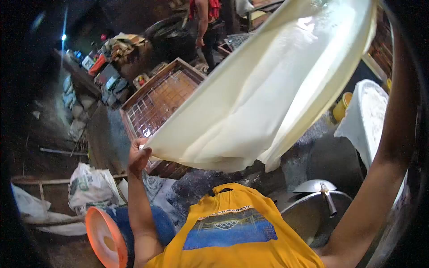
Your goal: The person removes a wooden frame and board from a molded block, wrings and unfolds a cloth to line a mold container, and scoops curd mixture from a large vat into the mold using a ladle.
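Note:
My left hand is closed on the lower left corner of a large cream-coloured pliable sheet. The sheet is raised and spread in front of me, with long folds and a wavy lower edge. Its material is hard to tell. My right arm reaches up along the right side of the view. The hand at its end is hidden or outside the picture, so its grip does not show. Behind the sheet's left edge lies a wooden-framed tray with a grid in it, partly covered by the sheet.
A blue barrel with an orange rim and a white sack stand at lower left. To the right are a large pan with a metal ladle, a yellow bucket and a white-lined container. Another person stands beyond.

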A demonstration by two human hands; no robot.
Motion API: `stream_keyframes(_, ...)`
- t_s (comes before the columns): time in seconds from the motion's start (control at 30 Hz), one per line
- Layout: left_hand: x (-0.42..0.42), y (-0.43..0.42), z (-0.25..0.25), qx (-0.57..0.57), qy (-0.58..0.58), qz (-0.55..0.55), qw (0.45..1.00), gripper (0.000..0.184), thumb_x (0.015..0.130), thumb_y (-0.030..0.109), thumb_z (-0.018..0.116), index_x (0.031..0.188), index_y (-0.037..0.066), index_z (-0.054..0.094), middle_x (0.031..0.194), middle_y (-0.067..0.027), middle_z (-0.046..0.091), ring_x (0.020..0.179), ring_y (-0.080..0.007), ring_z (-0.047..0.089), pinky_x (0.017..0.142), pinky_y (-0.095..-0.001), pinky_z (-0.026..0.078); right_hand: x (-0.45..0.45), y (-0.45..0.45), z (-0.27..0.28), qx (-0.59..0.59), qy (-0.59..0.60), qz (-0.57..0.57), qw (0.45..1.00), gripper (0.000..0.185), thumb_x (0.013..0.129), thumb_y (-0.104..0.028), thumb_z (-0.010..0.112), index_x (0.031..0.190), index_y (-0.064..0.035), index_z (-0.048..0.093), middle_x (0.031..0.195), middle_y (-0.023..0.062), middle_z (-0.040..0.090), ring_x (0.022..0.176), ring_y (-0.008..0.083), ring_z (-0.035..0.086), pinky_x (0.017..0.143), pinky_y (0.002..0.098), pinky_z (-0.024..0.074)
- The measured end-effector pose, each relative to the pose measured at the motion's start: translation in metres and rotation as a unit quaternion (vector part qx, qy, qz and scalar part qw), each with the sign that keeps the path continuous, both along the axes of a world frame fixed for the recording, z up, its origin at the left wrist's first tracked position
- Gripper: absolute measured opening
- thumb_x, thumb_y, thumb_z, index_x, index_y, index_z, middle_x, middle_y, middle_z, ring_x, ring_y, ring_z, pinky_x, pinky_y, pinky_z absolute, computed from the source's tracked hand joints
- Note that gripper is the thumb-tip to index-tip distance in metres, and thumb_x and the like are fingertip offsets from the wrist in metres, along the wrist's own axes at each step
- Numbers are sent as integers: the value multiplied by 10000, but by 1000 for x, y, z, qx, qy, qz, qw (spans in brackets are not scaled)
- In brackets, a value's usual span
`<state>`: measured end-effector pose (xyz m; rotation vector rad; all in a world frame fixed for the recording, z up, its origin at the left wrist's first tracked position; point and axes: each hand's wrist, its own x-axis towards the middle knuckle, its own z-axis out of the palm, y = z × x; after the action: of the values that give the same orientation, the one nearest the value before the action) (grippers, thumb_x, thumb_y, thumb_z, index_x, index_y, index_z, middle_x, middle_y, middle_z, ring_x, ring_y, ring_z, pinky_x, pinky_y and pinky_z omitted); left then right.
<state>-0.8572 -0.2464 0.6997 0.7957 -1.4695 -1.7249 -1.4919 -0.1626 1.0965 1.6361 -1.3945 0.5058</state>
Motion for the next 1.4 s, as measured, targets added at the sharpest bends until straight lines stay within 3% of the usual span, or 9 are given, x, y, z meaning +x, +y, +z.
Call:
stream_keyframes(0.17, 2, 20, 32, -273, -309, -36, 910, 650, 646, 278, 837, 1134, 10, 502, 990, -67, 588, 875, -212, 586, 763, -355, 483, -18, 11, -2, 34, -35, -1, 999, 230, 832, -69, 514, 1043, -57, 604, 967, 173, 627, 887, 289, 627, 798, 383, 512)
stream_keyframes(0.3, 38, 30, 56, -221, -524, -226, 791, 477, 656, 278, 814, 993, 7, 614, 912, -62, 612, 853, -180, 584, 745, -349, 473, -37, 18, 2, 60, -56, -6, 997, 231, 817, -72, 538, 1039, -58, 604, 967, 169, 623, 889, 286, 623, 794, 380, 512)
stream_keyframes(0.5, 101, 63, 95, -50, -407, 107, 906, 556, 618, 119, 848, 1084, 22, 560, 947, -42, 611, 886, -188, 602, 812, -356, 497, -55, 22, -2, 87, -71, -4, 994, 239, 796, -76, 574, 1033, -59, 603, 967, 164, 616, 891, 280, 617, 788, 377, 510)
stream_keyframes(0.63, 175, 46, 98, -265, -261, 189, 909, 787, 645, 144, 850, 1289, 48, 407, 1170, -69, 543, 1080, -165, 520, 912, -306, 456, -73, 30, 2, 97, -86, 8, 992, 247, 782, -79, 598, 1029, -60, 602, 967, 160, 612, 892, 277, 613, 784, 375, 509)
stream_keyframes(0.87, 150, 34, 305, -374, -375, 291, 797, 484, 785, 124, 728, 1187, 16, 481, 1101, -79, 570, 994, -175, 532, 863, -341, 440, -66, 21, -18, 150, -116, 43, 981, 268, 758, -84, 641, 1022, -61, 601, 967, 154, 604, 895, 271, 606, 777, 371, 508)
stream_keyframes(1.1, -6, 102, 486, -263, -524, -28, 809, 192, 762, 66, 729, 922, -24, 671, 885, -86, 663, 767, -170, 597, 684, -356, 473, -66, 14, -50, 241, -170, 63, 953, 295, 733, -90, 683, 1015, -62, 599, 966, 147, 597, 898, 265, 599, 769, 367, 506)
stream_keyframes(1.17, 14, 78, 451, -445, -526, 205, 696, 157, 746, 59, 740, 865, -22, 678, 837, -79, 658, 745, -160, 592, 663, -326, 456, -69, 12, -62, 272, -182, 64, 943, 304, 726, -91, 695, 1013, -63, 599, 966, 145, 595, 898, 263, 597, 767, 365, 506)
stream_keyframes(1.27, 51, 71, 418, -386, -652, 64, 649, 369, 831, 253, 672, 1099, 23, 563, 1010, -75, 600, 914, -162, 567, 815, -300, 450, -74, 14, -83, 326, -205, 68, 920, 317, 715, -93, 714, 1009, -63, 598, 966, 143, 591, 899, 260, 594, 764, 364, 505)
stream_keyframes(1.4, 80, 82, 345, -243, -549, 102, 793, 489, 803, 263, 719, 1173, 31, 500, 1047, -46, 581, 946, -125, 549, 858, -276, 442, -67, 8, -120, 409, -228, 92, 879, 336, 701, -96, 738, 1005, -64, 598, 966, 139, 587, 901, 257, 590, 760, 361, 504)
